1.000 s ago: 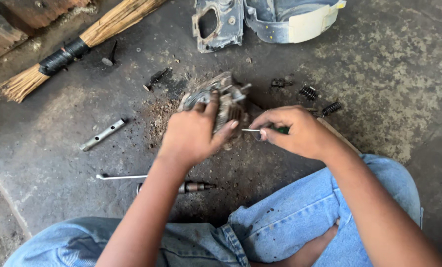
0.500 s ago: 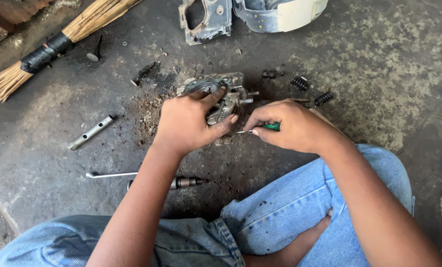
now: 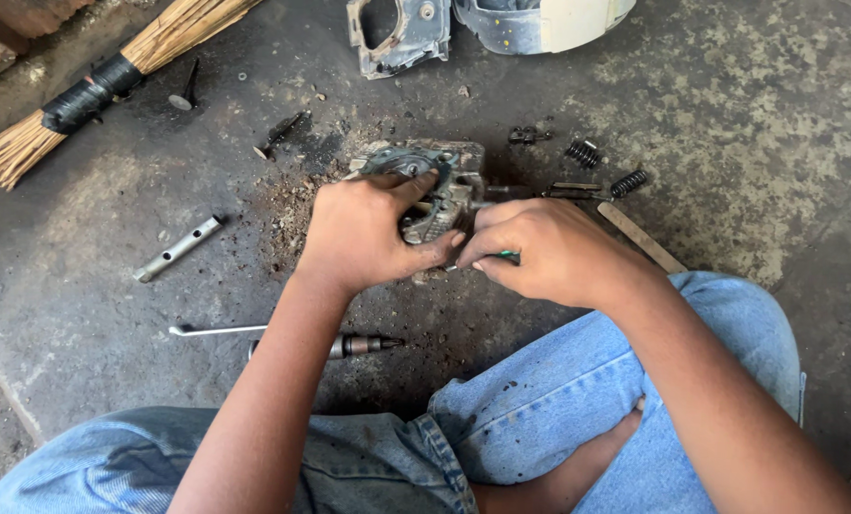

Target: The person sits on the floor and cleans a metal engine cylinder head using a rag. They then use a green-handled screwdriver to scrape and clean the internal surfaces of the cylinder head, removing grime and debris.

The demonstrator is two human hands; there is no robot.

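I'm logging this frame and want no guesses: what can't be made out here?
- Head view: the green-handled tool is almost wholly covered by the right hand; its tip is hidden.
- The metal engine part is half covered by the left hand.
- The grey casing and broom are cut off by the top edge.

A stained concrete floor [image 3: 758, 105] carries a broom [image 3: 92, 90], metal tube [image 3: 178, 248], springs [image 3: 606, 168] and engine part [image 3: 435, 186].
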